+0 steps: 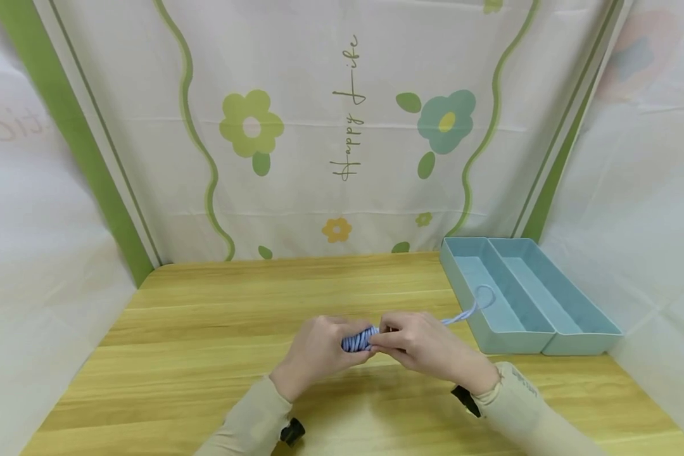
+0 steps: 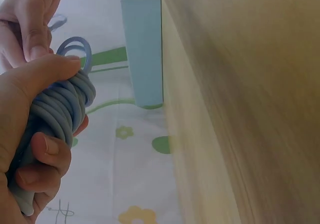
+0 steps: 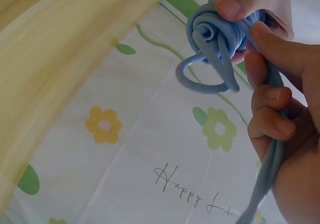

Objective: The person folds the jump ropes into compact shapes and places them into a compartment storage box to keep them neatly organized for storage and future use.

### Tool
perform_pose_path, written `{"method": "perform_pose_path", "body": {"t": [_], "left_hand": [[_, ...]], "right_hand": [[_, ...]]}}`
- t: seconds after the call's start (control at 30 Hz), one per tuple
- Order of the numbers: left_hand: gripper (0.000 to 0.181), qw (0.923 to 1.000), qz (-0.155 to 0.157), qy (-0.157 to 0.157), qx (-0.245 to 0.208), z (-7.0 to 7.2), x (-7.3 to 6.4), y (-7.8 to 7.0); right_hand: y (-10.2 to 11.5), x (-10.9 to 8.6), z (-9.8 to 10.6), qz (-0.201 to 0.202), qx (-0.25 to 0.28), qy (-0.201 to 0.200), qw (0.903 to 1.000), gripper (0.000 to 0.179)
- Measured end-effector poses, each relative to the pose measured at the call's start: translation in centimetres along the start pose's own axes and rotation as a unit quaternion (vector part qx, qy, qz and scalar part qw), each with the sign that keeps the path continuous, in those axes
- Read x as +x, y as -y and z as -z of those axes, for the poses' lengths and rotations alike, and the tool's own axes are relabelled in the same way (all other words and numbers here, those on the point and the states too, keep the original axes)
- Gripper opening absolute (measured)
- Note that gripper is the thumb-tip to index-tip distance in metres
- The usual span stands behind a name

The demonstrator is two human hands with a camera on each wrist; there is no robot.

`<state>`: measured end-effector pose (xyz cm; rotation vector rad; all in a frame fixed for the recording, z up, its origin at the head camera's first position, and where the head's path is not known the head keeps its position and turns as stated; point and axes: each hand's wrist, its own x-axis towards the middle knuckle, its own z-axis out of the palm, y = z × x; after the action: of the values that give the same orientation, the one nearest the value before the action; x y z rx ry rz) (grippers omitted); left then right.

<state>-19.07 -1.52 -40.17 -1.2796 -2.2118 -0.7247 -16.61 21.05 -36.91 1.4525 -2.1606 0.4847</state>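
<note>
A light blue cord is wound into a tight bundle of several turns, low above the table's middle. My left hand grips this bundle, its fingers curled round the coils in the left wrist view and the thumb lying along the top. On the right, my right hand holds the doubled free length of the cord close beside the bundle. A small loop stands out from the bundle's end. Past the right hand, the free length runs to a looped end that overlaps the tray in the head view.
A pale blue tray with two long compartments stands at the right of the wood-grain table. White curtains with flower prints close off the back and both sides.
</note>
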Motion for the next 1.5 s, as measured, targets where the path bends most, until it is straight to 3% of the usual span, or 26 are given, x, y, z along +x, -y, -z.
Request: {"method": "perform_pose_path", "body": {"t": [0.17, 0.3, 0.4, 0.57, 0.73, 0.83, 0.9, 1.0, 1.17, 1.27, 1.37, 1.5], "left_hand": [[0.034, 0.9951, 0.022, 0.035, -0.090, 0.6, -0.3, 0.6], [0.036, 0.9847, 0.031, 0.048, -0.165, 1.4, -0.4, 1.2], [0.037, 0.9755, 0.031, 0.050, -0.212, 1.9, -0.2, 1.3], [0.036, 0.9507, 0.023, 0.046, -0.306, 2.4, 0.4, 1.0], [0.033, 0.9213, 0.033, 0.022, -0.387, 3.1, 0.9, 0.3], [0.034, 0.9067, 0.054, 0.016, -0.418, 3.8, 1.1, -0.3], [0.038, 0.9001, 0.069, 0.013, -0.430, 4.1, 1.2, -0.6], [0.044, 0.8813, 0.097, 0.007, -0.462, 3.8, 1.1, -0.5], [0.041, 0.8523, 0.146, -0.028, -0.501, 2.9, 0.6, -0.1], [0.039, 0.8389, 0.183, -0.055, -0.510, 2.5, 0.4, -0.2], [0.039, 0.8273, 0.217, -0.081, -0.512, 2.2, 0.3, -0.4], [0.038, 0.8214, 0.236, -0.109, -0.507, 1.8, 0.4, -0.6]], "right_hand": [[-0.3, 0.0, 0.7, 0.007, 0.010, 0.004, 0.9999, 0.030], [-0.6, -0.2, 1.3, 0.008, 0.024, -0.007, 0.9997, 0.031], [-1.0, -0.1, 1.4, 0.022, 0.029, -0.037, 0.9987, 0.029], [-1.8, -0.1, 1.3, 0.020, 0.055, -0.083, 0.9948, 0.032], [-2.2, -0.4, 0.6, -0.018, 0.101, -0.039, 0.9939, 0.034], [-2.3, -0.7, 0.2, -0.049, 0.134, -0.017, 0.9896, 0.038], [-2.3, -0.8, 0.1, -0.064, 0.150, -0.020, 0.9864, 0.043], [-2.4, -0.8, -0.2, -0.073, 0.161, -0.036, 0.9835, 0.046], [-2.1, -0.5, -0.9, -0.101, 0.138, -0.049, 0.9840, 0.030], [-1.7, -0.2, -1.4, -0.132, 0.151, -0.042, 0.9788, 0.026], [-1.5, 0.1, -2.0, -0.143, 0.175, -0.044, 0.9732, 0.024], [-1.0, 0.3, -2.7, -0.137, 0.198, -0.048, 0.9694, 0.023]]}}
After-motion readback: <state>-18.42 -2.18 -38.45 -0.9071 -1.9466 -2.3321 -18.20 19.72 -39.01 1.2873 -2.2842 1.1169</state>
